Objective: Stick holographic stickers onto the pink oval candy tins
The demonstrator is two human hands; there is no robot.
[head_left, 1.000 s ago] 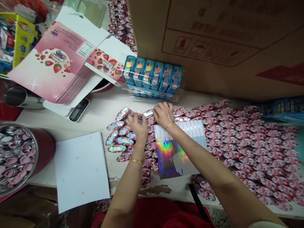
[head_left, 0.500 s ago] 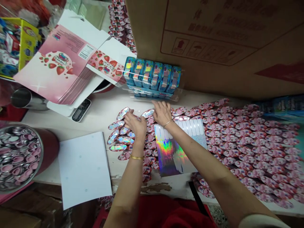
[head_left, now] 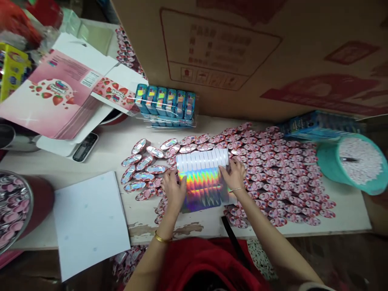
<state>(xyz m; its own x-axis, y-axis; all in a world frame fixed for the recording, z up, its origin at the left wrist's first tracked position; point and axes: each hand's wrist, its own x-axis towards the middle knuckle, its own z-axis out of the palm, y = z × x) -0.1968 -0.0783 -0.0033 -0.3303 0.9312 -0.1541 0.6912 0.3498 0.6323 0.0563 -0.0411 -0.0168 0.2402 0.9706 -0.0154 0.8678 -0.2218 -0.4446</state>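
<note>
Sheet (head_left: 201, 182) is lying between left hand (head_left: 173, 190) and right hand (head_left: 235, 176), whose slightly parted fingers are pinching its left and right edges; equal tension is probably preventing creases.

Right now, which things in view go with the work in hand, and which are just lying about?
Seems part of the job: holographic sticker sheet, held by the left hand and right hand; oval tins with shiny tops; pink-topped oval tins.

Apparently just lying about: digital scale; white paper; cardboard box; teal tub.
</note>
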